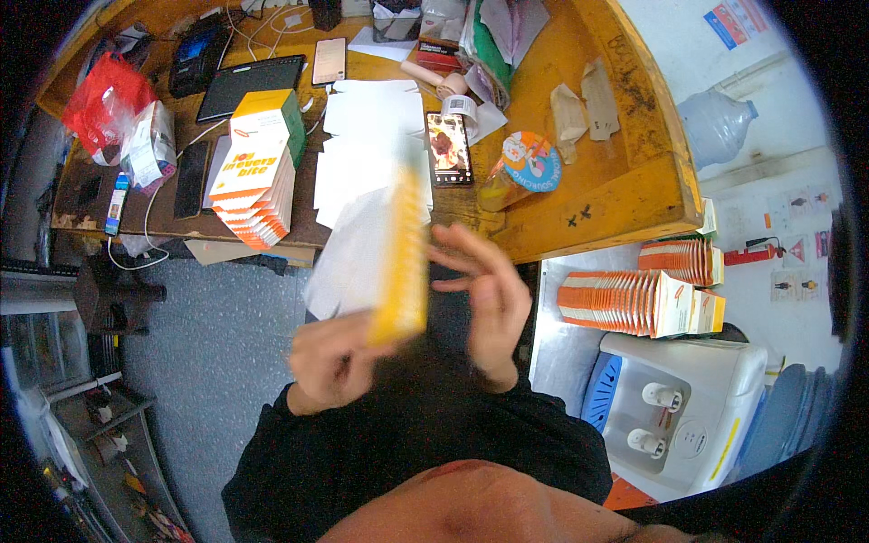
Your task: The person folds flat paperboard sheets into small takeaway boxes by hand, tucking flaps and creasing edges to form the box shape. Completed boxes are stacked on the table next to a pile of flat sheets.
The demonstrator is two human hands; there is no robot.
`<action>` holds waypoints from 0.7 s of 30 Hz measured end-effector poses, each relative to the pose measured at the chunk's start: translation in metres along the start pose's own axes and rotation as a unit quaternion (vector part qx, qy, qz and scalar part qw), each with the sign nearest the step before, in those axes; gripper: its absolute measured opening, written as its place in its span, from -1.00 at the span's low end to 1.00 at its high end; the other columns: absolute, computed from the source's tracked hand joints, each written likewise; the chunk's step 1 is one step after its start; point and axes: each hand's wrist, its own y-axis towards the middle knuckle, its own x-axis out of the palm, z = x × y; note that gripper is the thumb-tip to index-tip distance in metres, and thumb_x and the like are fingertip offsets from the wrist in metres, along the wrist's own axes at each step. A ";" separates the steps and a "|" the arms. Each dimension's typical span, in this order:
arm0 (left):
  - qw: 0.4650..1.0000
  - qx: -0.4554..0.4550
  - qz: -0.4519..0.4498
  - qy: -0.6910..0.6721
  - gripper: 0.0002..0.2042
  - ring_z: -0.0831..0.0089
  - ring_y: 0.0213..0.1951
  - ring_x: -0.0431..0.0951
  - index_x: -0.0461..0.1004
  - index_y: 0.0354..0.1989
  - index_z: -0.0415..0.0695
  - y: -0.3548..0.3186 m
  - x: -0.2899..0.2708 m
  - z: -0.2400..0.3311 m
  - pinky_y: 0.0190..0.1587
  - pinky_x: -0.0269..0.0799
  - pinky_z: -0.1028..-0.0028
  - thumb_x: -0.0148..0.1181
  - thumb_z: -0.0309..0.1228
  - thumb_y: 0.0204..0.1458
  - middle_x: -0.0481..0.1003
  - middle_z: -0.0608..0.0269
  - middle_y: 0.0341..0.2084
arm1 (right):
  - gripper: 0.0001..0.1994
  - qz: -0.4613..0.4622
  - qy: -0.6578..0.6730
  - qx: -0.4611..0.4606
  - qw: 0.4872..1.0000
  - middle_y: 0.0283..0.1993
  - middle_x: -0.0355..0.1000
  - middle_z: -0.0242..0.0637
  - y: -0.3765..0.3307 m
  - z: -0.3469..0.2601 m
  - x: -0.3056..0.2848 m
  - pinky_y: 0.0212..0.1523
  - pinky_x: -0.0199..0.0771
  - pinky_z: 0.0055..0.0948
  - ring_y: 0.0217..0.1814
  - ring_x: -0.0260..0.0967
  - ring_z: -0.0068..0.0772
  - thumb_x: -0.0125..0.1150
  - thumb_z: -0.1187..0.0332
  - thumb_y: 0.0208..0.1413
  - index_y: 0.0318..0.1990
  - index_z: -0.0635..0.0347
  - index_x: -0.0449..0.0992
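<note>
In a crowded room, at a worn wooden desk [625,172] above a speckled grey floor [199,335], with rows of folded cartons [615,303] and a water dispenser [724,385] off to the right. Held up before the desk's near edge, mid-view and badly blurred: a yellow-and-white carton [407,262], white panel to the left, yellow side to the right. Gripped at the near end by the left hand [330,362], with fingers curled closed and partly hidden. Pointing away from the body along the long axis, toward the desk, with a slight rightward lean at the far end. Lying therefore ahead and to the right of the left hand, yet to the left of the right hand [493,312]. Open on that right side, with fingers loosely spread and slightly bent around nothing; fingertips just beside the yellow side, touching or apart impossible to tell through the blur. Beyond the far end, flat on the desk: a white cardboard blank [371,113], with a stack of orange-and-white cartons [253,172] to the left.
</note>
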 end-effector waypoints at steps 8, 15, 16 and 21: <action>0.929 0.074 -0.326 0.160 -0.82 0.32 0.13 0.51 0.53 -0.21 -0.16 0.009 -0.001 -0.017 0.21 0.40 0.18 0.17 -0.51 -0.02 0.55 0.21 -0.01 | -0.43 -0.020 0.053 0.173 0.983 0.08 0.47 -0.15 0.010 -0.006 -0.075 0.00 0.40 -0.50 -0.02 0.47 -0.37 0.09 0.01 0.27 0.20 0.35 0.37; 0.887 -0.086 -0.301 0.339 -0.57 0.17 0.25 0.37 0.43 0.10 -0.10 -0.011 -0.004 -0.077 0.30 0.24 0.05 0.20 -0.55 -0.03 0.44 0.10 0.14 | -0.69 -0.029 -0.228 0.211 0.950 -0.35 0.56 -0.06 0.019 0.068 -0.013 -0.28 0.49 -0.39 -0.32 0.52 -0.46 0.16 0.23 0.27 -0.09 0.37 0.51; 0.894 -0.113 -0.303 0.311 -0.51 0.15 0.26 0.35 0.38 0.16 -0.11 -0.017 0.006 -0.080 0.30 0.24 0.05 0.23 -0.52 -0.03 0.40 0.06 0.17 | -0.71 -0.034 -0.223 0.228 0.947 -0.39 0.55 -0.01 0.018 0.077 -0.002 -0.32 0.50 -0.32 -0.36 0.55 -0.30 0.16 0.24 0.25 -0.13 0.37 0.50; 0.922 -0.243 -0.199 0.228 -0.52 -0.03 -0.01 0.56 0.25 0.24 -0.26 -0.041 0.051 -0.088 -0.02 0.54 0.21 0.16 -0.46 0.14 0.48 -0.19 0.02 | -0.80 -0.036 -0.297 0.102 0.949 -0.35 0.47 0.17 0.016 0.101 0.036 -0.33 0.46 -0.03 -0.24 0.46 0.26 0.08 0.36 0.25 -0.17 0.38 0.44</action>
